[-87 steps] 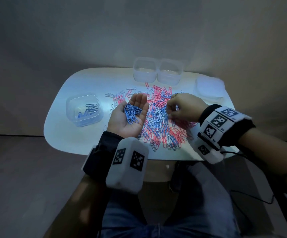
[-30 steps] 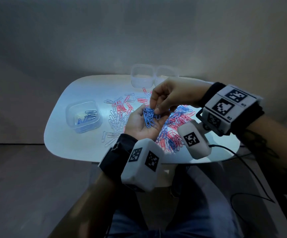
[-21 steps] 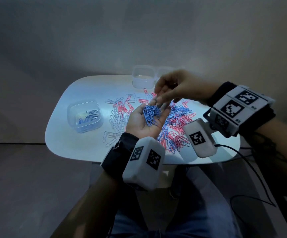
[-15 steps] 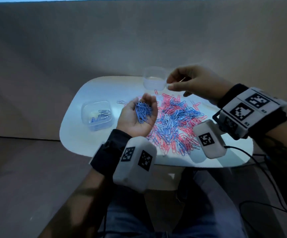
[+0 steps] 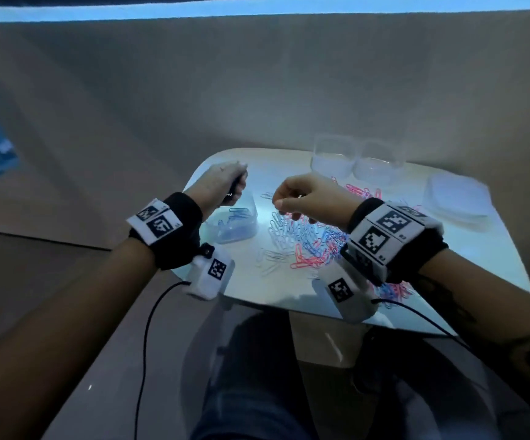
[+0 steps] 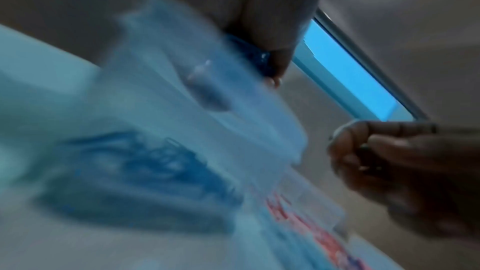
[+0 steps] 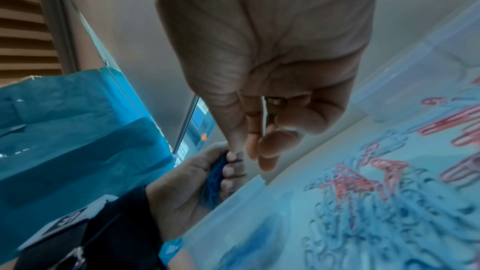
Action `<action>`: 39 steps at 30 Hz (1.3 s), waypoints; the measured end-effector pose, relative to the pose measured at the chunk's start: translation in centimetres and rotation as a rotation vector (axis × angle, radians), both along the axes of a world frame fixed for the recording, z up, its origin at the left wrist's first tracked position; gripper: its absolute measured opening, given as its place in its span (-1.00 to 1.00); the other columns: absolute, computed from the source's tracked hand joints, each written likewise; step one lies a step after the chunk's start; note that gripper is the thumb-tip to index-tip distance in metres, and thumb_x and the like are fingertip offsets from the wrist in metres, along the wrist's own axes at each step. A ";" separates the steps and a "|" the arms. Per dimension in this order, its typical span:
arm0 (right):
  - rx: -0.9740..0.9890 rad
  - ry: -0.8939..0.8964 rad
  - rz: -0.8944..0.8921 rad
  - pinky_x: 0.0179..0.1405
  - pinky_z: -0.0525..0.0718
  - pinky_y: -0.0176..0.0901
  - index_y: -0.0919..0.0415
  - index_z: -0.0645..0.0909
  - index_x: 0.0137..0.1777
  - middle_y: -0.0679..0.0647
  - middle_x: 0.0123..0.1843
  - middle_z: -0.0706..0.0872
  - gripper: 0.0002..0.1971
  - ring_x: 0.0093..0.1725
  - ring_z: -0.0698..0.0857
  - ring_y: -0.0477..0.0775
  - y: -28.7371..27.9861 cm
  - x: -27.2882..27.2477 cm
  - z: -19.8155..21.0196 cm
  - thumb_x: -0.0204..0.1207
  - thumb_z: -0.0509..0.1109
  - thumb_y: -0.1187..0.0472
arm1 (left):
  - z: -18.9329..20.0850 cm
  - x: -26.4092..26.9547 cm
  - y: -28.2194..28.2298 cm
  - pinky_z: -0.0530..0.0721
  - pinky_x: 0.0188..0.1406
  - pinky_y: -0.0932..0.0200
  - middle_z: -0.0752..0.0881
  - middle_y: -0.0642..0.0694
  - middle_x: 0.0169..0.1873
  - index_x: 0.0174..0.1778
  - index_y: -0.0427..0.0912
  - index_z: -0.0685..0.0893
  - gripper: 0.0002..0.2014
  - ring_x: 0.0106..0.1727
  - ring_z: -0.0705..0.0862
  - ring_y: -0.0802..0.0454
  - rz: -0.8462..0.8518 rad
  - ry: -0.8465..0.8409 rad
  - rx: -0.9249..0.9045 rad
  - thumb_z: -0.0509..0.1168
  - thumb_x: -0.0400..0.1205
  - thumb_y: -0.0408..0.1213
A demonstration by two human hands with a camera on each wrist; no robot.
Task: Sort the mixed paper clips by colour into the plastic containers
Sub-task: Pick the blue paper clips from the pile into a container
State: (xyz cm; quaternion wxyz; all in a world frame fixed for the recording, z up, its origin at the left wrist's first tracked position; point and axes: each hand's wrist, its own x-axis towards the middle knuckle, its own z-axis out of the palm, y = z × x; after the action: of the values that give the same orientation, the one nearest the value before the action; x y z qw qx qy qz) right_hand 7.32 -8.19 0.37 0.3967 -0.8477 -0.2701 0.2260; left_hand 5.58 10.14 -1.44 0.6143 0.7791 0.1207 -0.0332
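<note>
L hand: (image 5: pixel 222 182) back up, fingers curled round a bunch of blue clips (image 7: pixel 214 184), held above the near-left container (image 5: pixel 236 223) by the table's left edge.
R hand: (image 5: pixel 308 198) raised over the pile, fingers curled, thumb meeting fingertips; can't tell if it pinches anything.
Near-left container: clear, blue clips inside.
Mixed clips: (image 5: pixel 308 242) blue, pink, white, spread mid-table (image 5: pixel 273 290).
Far edge: two clear containers (image 5: pixel 357 161) side by side.
Right edge: stack of lids (image 5: pixel 457 201).
</note>
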 end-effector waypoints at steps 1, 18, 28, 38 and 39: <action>-0.014 0.002 -0.003 -0.49 0.46 -0.41 0.16 0.60 -0.02 -0.04 -0.23 0.64 -0.92 -0.34 0.56 -0.16 -0.4 0.1 -0.1 0.59 0.28 0.25 | -0.2 0.0 0.2 0.30 -0.53 0.32 0.40 0.01 -0.56 -0.42 -0.12 0.35 -0.64 -0.63 0.36 0.20 -0.006 -0.028 0.053 0.02 0.74 -0.24; -0.489 -0.200 -0.083 -0.12 0.42 -0.30 0.29 0.68 0.05 0.13 -0.08 0.67 -0.84 -0.15 0.55 0.01 -10.1 2.1 -0.4 0.52 0.39 0.27 | 1.0 -3.5 -1.4 0.31 -0.41 0.24 0.58 0.06 -0.36 -0.27 -0.10 0.63 -0.86 -0.23 0.53 -0.01 -0.348 -0.046 1.205 0.37 0.52 -0.13; -0.804 -0.381 -0.126 0.06 0.55 -0.09 0.17 0.57 0.25 0.16 0.21 0.65 -0.56 0.15 0.60 0.18 -11.5 1.7 -0.8 0.42 0.49 0.01 | 2.8 -3.9 -3.8 0.31 -0.16 0.24 0.70 0.04 0.08 0.09 0.03 0.67 -0.75 0.15 0.61 -0.07 -0.311 -0.047 1.359 0.40 0.49 -0.15; -0.817 -0.364 0.092 0.24 0.57 0.03 0.15 0.52 0.32 0.17 0.24 0.62 -0.41 0.22 0.57 0.19 -11.4 2.3 -1.9 0.28 0.58 0.12 | -1.4 -2.7 -16.0 0.36 0.46 -0.13 0.07 -0.13 0.64 0.63 -0.13 0.11 -0.31 0.60 0.17 -0.11 -0.896 -0.096 1.263 0.10 0.65 0.14; -0.815 -0.355 0.083 0.24 0.57 0.03 0.17 0.51 0.33 0.18 0.24 0.62 -0.39 0.22 0.57 0.20 -11.7 2.6 -1.9 0.27 0.60 0.12 | -1.9 -2.4 -16.4 0.33 0.48 -0.15 0.02 -0.15 0.65 0.64 -0.15 0.07 -0.29 0.62 0.12 -0.12 -0.922 -0.079 1.294 0.05 0.66 0.16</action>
State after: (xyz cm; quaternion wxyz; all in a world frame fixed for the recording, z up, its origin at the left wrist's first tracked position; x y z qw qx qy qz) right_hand 9.90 -19.89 -1.53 -0.0319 -0.9489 -0.2568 0.1805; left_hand 3.14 -6.30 -3.34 -0.0321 0.9533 -0.2407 -0.1798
